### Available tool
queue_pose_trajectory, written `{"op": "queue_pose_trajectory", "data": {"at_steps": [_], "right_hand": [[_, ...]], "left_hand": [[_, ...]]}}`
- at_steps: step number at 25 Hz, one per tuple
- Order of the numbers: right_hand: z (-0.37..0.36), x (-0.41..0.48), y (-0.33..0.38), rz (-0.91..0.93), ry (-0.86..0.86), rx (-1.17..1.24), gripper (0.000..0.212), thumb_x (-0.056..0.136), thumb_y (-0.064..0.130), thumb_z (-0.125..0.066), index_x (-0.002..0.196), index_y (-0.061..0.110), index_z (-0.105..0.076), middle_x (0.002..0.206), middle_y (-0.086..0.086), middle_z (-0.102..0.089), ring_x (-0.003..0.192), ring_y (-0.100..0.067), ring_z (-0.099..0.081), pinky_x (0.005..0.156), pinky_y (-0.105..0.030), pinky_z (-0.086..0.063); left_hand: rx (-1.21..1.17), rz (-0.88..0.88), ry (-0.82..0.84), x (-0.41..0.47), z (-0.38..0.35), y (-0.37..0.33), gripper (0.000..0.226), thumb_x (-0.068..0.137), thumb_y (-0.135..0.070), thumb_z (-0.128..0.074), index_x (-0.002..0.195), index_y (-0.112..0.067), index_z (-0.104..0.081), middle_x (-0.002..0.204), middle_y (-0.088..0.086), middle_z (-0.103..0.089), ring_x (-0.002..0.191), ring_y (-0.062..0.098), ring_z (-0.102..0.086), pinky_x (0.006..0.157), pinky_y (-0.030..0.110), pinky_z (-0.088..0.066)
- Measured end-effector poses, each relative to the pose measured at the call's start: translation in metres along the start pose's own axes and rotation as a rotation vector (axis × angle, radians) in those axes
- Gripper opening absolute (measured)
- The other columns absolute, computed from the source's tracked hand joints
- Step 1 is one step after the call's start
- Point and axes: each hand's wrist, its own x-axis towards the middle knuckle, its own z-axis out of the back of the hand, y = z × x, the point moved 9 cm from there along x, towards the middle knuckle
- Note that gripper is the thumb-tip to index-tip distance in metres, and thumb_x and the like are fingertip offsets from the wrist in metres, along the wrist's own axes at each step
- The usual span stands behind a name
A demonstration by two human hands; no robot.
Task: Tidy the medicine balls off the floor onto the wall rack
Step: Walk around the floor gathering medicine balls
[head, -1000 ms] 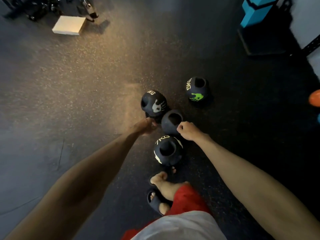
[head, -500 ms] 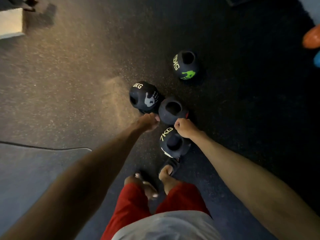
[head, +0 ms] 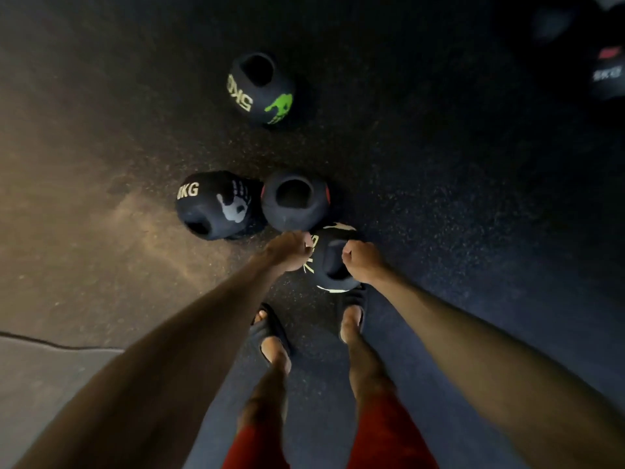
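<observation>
Several black medicine balls with grip holes lie on the dark rubber floor. The 7KG ball [head: 329, 264] with pale markings is nearest, just ahead of my right foot. My left hand [head: 289, 250] curls onto its left side and my right hand [head: 363, 260] is closed on its right grip. Touching it from behind is a ball with red marks [head: 294, 199], hole upward. A ball with a grey handprint [head: 214, 204] rests against that one's left side. Farther off lies a 5KG ball with a green handprint [head: 260, 88]. No wall rack shows.
My feet are in dark slides [head: 270, 333] below the balls, with red shorts at the bottom edge. Another dark ball [head: 607, 74] sits blurred at the far right top. A lighter grey floor section [head: 44, 370] begins at the lower left.
Both hands have drawn back from beside the red-marked ball onto the 7KG ball. My feet have come up under me and the view has tipped further down.
</observation>
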Motion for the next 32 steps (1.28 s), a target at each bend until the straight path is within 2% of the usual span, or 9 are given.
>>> {"op": "queue_pose_trajectory", "data": {"at_steps": [2, 5, 8, 14, 18, 24, 26, 28, 32], "right_hand": [[-0.036, 0.02, -0.021, -0.067, -0.017, 0.031, 0.033, 0.103, 0.022, -0.043, 0.124, 0.007, -0.063, 0.124, -0.019, -0.066, 0.118, -0.036, -0.06, 0.107, -0.043, -0.04], [-0.089, 0.043, -0.056, -0.166, -0.044, 0.12, 0.032, 0.102, 0.024, -0.047, 0.127, 0.01, -0.061, 0.127, -0.02, -0.063, 0.118, -0.037, -0.059, 0.096, -0.042, -0.047], [-0.154, 0.07, -0.096, -0.252, -0.059, 0.193, 0.037, 0.101, 0.024, -0.047, 0.135, 0.013, -0.051, 0.133, -0.021, -0.057, 0.124, -0.04, -0.052, 0.099, -0.046, -0.047], [-0.239, 0.115, -0.152, -0.408, -0.095, 0.281, 0.07, 0.1, 0.032, -0.05, 0.157, 0.023, -0.01, 0.157, -0.021, -0.025, 0.143, -0.042, -0.03, 0.109, -0.053, -0.035], [-0.273, 0.132, -0.153, -0.406, -0.125, 0.343, 0.093, 0.098, 0.039, -0.055, 0.158, 0.016, 0.013, 0.164, -0.023, 0.011, 0.153, -0.038, -0.005, 0.119, -0.05, -0.027], [-0.277, 0.15, -0.139, -0.397, -0.224, 0.552, 0.105, 0.097, 0.041, -0.058, 0.154, 0.006, 0.023, 0.153, -0.034, 0.033, 0.147, -0.046, 0.024, 0.125, -0.05, -0.005], [-0.263, 0.153, -0.146, -0.384, -0.277, 0.568, 0.101, 0.098, 0.041, -0.055, 0.155, 0.008, 0.022, 0.154, -0.032, 0.032, 0.147, -0.045, 0.025, 0.125, -0.051, -0.002], [-0.24, 0.163, -0.165, -0.316, -0.308, 0.56, 0.1, 0.098, 0.044, -0.055, 0.156, 0.012, 0.02, 0.158, -0.028, 0.028, 0.149, -0.041, 0.022, 0.125, -0.05, -0.001], [-0.178, 0.197, -0.219, -0.157, -0.238, 0.478, 0.105, 0.092, 0.058, -0.058, 0.159, 0.019, 0.014, 0.165, -0.018, 0.015, 0.153, -0.036, 0.011, 0.125, -0.049, -0.006]], "left_hand": [[0.035, -0.039, 0.033, 0.032, -0.025, 0.014, 0.028, 0.103, -0.022, -0.047, 0.124, -0.011, -0.062, 0.117, 0.01, -0.068, 0.107, 0.026, -0.064, 0.092, 0.038, -0.051], [0.083, -0.088, 0.051, 0.077, -0.068, 0.033, 0.03, 0.103, -0.023, -0.047, 0.125, -0.012, -0.064, 0.127, 0.009, -0.065, 0.114, 0.026, -0.062, 0.095, 0.035, -0.048], [0.12, -0.07, 0.079, 0.126, -0.122, 0.064, 0.028, 0.102, -0.023, -0.047, 0.125, -0.015, -0.062, 0.125, 0.01, -0.065, 0.115, 0.029, -0.062, 0.094, 0.035, -0.048], [0.093, -0.039, 0.11, 0.198, -0.199, 0.089, 0.042, 0.102, -0.021, -0.049, 0.143, -0.019, -0.043, 0.135, 0.016, -0.058, 0.119, 0.032, -0.059, 0.096, 0.04, -0.049], [0.095, 0.032, 0.046, 0.222, -0.227, 0.1, 0.07, 0.1, -0.022, -0.054, 0.157, -0.024, -0.013, 0.151, 0.021, -0.038, 0.128, 0.04, -0.05, 0.099, 0.042, -0.044], [0.04, 0.082, 0.007, 0.231, -0.242, 0.111, 0.109, 0.09, -0.027, -0.072, 0.158, -0.02, 0.012, 0.162, 0.021, -0.016, 0.148, 0.038, -0.024, 0.117, 0.041, -0.026], [0.022, 0.029, 0.025, 0.239, -0.246, 0.105, 0.121, 0.083, -0.031, -0.079, 0.158, -0.02, 0.015, 0.165, 0.019, -0.007, 0.151, 0.036, -0.017, 0.121, 0.042, -0.021], [-0.02, -0.023, 0.017, 0.249, -0.245, 0.096, 0.127, 0.078, -0.035, -0.083, 0.157, -0.025, 0.016, 0.166, 0.017, -0.001, 0.15, 0.034, -0.021, 0.12, 0.049, -0.028], [-0.024, 0.0, -0.056, 0.272, -0.233, 0.06, 0.119, 0.081, -0.051, -0.075, 0.158, -0.027, 0.012, 0.16, 0.026, -0.015, 0.143, 0.035, -0.033, 0.116, 0.044, -0.03]]}}
